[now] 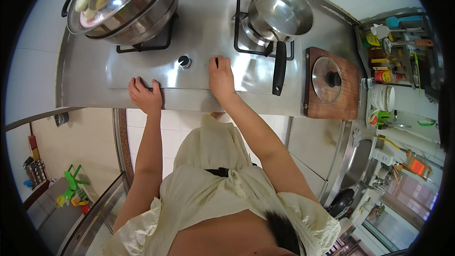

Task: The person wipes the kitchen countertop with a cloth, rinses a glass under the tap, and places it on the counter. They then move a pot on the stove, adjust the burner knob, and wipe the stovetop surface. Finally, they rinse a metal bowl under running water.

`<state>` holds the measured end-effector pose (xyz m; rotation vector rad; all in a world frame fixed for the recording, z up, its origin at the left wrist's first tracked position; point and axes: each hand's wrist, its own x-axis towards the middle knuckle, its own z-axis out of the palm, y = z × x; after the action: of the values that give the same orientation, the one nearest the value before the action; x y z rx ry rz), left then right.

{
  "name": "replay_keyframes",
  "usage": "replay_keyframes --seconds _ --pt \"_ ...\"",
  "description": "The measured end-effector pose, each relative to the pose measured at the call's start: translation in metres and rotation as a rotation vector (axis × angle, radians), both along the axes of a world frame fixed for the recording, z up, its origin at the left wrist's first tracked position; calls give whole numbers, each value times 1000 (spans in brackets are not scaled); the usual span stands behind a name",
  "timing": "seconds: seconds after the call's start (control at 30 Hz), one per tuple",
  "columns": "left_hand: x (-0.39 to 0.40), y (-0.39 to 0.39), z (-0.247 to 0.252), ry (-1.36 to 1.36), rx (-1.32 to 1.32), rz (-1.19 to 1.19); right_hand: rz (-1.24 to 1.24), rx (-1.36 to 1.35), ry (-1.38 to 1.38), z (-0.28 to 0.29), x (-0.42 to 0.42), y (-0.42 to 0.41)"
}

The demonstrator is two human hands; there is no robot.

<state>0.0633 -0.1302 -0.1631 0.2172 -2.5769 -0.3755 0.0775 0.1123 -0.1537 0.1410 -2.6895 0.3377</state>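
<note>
My right hand (221,74) is on a stove control at the front of the steel cooktop (202,25). A black bit of the knob (217,62) shows between the fingers, which hide the rest. My left hand (145,94) rests, fingers spread, on the cooktop's front edge, holding nothing. Between the hands, a little farther back, is another burner knob (184,62). A lidless steel saucepan (280,9) sits on the right burner (254,33), its black handle (280,67) towards me. I cannot tell whether it holds water or whether a flame burns below.
On the left burner stands a large steel steamer (142,25), food visible through its glass lid (106,3). A wooden cutting board (348,78) at the right carries a small glass lid (326,79). Beyond are a rack with bottles (387,75), stacked bowls (382,97) and a sink (359,163).
</note>
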Motion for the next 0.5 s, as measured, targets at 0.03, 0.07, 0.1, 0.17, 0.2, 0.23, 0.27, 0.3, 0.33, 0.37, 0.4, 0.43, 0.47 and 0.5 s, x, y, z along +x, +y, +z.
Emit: replay_keyframes --seconds 0.03,0.07,0.1,0.17,0.2,0.23,0.27,0.3,0.33,0.37,0.4,0.43,0.47,0.5 --pt "0 0 -1 8 8 -8 -7 -45 6 2 1 -1" --pt "-1 0 -1 15 17 -15 -14 -91 11 5 2 -2" --pt "0 1 0 11 17 -5 -16 -133 15 7 3 -3" --pt "1 2 -1 -4 13 15 -8 -136 64 1 2 -2" --pt "0 1 -2 -4 11 3 -4 -137 87 -1 2 -1" --pt "1 1 -2 3 2 3 -6 -131 90 -3 2 -1" --pt "1 2 0 9 -7 3 -6 -124 92 -3 2 -1" --pt "0 3 1 20 -15 2 -8 -116 99 -3 1 -1" --pt "0 2 1 24 -25 -8 -10 -103 114 -6 0 -1" --pt "1 2 -1 21 -33 -2 -5 -93 109 -8 1 -1" --pt "2 2 1 24 -41 5 3 -81 111 -4 2 -2" --pt "1 1 1 25 -48 12 10 -70 112 -2 1 -2" --pt "1 0 0 29 -50 19 19 -70 127 -2 1 -2" --pt "1 0 -3 34 -57 17 21 -81 121 -3 1 -1"
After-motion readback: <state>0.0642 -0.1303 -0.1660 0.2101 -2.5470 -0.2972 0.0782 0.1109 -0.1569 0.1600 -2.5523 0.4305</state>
